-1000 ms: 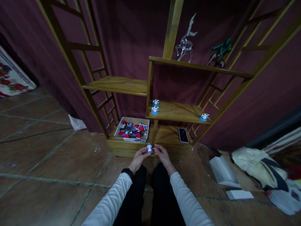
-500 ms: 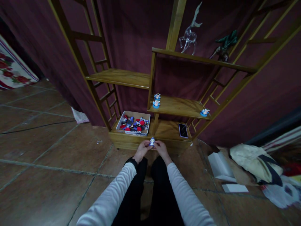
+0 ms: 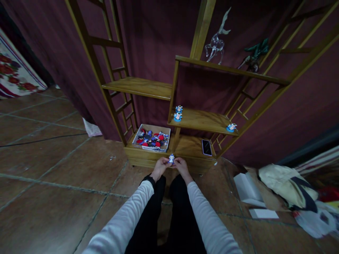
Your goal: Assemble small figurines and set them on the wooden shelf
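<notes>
A small blue-and-white figurine stands upright between my two hands, in front of the wooden shelf unit's low base. My left hand pinches it from the left, and my right hand grips its other side. Just beyond, on the bottom shelf, a shallow cardboard box holds many jumbled figurines with red, blue and black bases. Two blue-based figurines, one in front and one behind, occupy the left end of the middle shelf. A third figurine is at that shelf's right end.
A phone lies on the lower right shelf. A clear glass deer and a dark green ornament stand on the upper shelf. White boxes, a pale bag and a plastic bag lie on the floor at right.
My view has shifted slightly, so the shelf unit appears a little further right. Both hands keep hold of the figurine in nearly the same place.
</notes>
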Demonstrator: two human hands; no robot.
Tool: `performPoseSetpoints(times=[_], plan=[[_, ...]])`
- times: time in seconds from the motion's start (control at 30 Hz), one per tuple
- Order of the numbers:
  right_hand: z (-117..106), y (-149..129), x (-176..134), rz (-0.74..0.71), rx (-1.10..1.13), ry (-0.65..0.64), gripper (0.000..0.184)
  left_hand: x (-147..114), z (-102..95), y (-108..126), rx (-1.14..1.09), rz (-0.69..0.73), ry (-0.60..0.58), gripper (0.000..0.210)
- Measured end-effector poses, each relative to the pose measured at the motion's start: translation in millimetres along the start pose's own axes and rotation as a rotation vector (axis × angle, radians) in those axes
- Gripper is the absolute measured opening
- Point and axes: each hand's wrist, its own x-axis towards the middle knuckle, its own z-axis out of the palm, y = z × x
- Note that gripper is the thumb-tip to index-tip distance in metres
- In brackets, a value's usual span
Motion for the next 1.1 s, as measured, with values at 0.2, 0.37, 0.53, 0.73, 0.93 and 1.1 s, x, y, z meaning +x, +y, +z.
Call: performPoseSetpoints(times=[0.2, 0.37, 0.53, 0.73, 0.93, 1.1], plan=[[0.2, 0.2, 2.1, 0.080, 0.065, 0.028, 0.017, 0.9, 0.0, 0.0, -0.005, 0.002, -0.005, 0.034], [0.5, 8.2, 7.7, 0.079, 0.062, 0.044, 0.016, 3.0, -0.3, -1.8, -0.004, -0.011, 0.000, 0.036], [0.0, 13.0, 9.9, 0.073, 0.065, 0.043, 0.017, 4.6, -0.5, -2.8, -0.004, -0.023, 0.009, 0.037], [1.1, 11.2, 7.1, 0.069, 0.098, 0.041, 0.015, 3.7, 0.9, -0.8, -0.051, -0.028, 0.016, 0.041], [2.2, 5.5, 3.1, 0.037, 0.152, 0.035, 0.017, 3.4, 1.7, 3.8, -0.073, -0.046, -0.018, 0.043], [1.5, 2.2, 1.8, 0.007, 0.091, 0.027, 0.018, 2.9, 1.4, 4.4, -0.037, -0.012, -0.019, 0.040]])
